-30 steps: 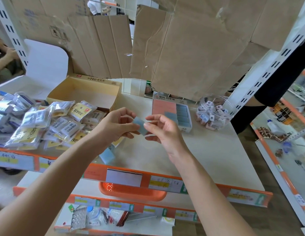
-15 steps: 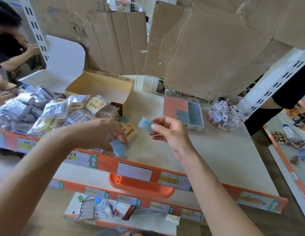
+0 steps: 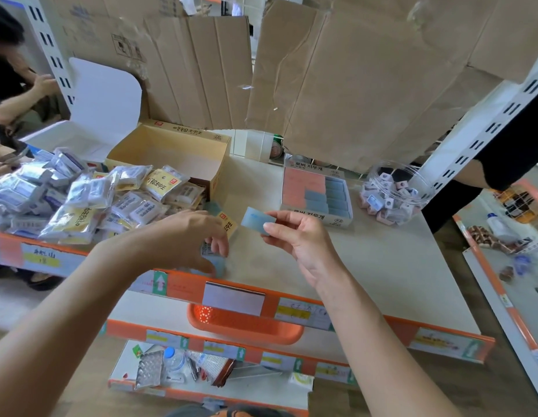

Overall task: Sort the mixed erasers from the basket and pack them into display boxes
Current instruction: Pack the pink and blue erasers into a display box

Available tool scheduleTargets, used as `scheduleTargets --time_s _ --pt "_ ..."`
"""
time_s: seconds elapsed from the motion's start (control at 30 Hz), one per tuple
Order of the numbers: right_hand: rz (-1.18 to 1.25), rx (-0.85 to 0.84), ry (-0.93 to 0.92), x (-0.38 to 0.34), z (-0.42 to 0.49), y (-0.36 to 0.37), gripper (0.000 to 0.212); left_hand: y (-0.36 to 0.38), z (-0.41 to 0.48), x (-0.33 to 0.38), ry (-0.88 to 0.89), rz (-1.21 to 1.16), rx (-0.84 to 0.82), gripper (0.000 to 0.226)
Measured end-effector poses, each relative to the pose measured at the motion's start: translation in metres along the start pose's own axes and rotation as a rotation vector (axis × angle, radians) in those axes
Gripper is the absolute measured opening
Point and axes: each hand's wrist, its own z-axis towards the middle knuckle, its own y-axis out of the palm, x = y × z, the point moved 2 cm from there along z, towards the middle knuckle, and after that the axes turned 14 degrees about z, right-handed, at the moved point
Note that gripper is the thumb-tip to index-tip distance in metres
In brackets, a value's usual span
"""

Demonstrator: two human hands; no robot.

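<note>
Blue eraser (image 3: 258, 219) is pinched by its near end between the thumb and fingertips of the right hand (image 3: 303, 245), held above the shelf (image 3: 367, 266); the left hand (image 3: 177, 239), lower and to its left, curls thumb and fingers round a loose eraser (image 3: 217, 264) at the shelf's near edge. Just beyond the right hand stands the display box (image 3: 317, 197), holding pink and blue rows, with a clear jar (image 3: 394, 191) of small cubes further right. Beyond the left hand lies a heap of packets (image 3: 81, 200), and below the 2 hands an orange basket (image 3: 246, 326).
</note>
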Motion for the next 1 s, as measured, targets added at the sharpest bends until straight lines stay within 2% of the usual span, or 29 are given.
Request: scheduleTargets --time_s 0.1,0.27,0.43,0.5,0.7,1.0 --pt "-0.022 0.007 0.001 -0.001 0.0 -0.003 0.018 0.002 0.003 0.001 -0.015 0.052 -0.032 0.025" --pt "-0.017 -0.007 0.026 -0.001 0.0 -0.007 0.017 -0.006 0.004 0.006 -0.035 -0.137 -0.055 0.019" --pt "0.08 -0.073 0.064 -0.008 0.001 -0.009 0.013 -0.022 0.012 0.014 -0.083 -0.454 0.163 0.018" --pt "0.119 -0.088 0.061 -0.012 0.001 -0.011 0.013 -0.024 0.018 0.016 -0.101 -0.539 0.197 0.021" --pt "0.126 -0.059 0.009 -0.022 0.005 -0.023 0.015 -0.021 0.043 0.022 -0.086 -0.691 0.137 0.043" --pt "-0.019 -0.017 -0.122 -0.033 0.017 -0.034 0.013 -0.028 0.074 0.038 -0.055 -0.763 0.126 0.048"
